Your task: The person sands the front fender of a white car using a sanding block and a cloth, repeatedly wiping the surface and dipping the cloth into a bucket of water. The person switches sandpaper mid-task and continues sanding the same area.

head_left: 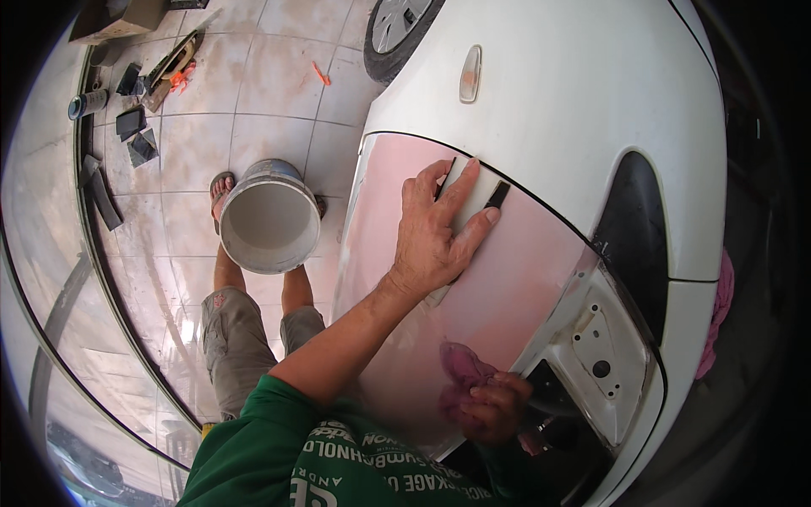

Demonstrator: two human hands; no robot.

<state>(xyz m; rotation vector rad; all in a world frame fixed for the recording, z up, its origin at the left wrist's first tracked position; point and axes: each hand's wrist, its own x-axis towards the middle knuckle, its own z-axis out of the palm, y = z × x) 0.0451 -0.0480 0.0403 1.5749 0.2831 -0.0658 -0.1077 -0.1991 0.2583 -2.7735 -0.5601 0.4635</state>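
My left hand [443, 224] is pressed on a pale sanding block [475, 196] wrapped in dark sandpaper [498, 195]. Its fingers and thumb grip the sides of the block, which lies against the car door panel [515, 253]. Patches of pink and whitish filler or primer cover that panel. Lower down, close to my body, my right hand [494, 408] is closed on a crumpled pink cloth [463, 372], which rests against the same panel. The sandpaper's underside is hidden.
A bucket [270, 166] holding cloudy liquid stands by my feet. The white fender [541, 101] and wheel [397, 38] are beyond the panel. Dark sandpaper pieces [131, 123], a can [88, 103] and a cardboard box [118, 21] are at far left. Another pink cloth [716, 313] hangs at right.
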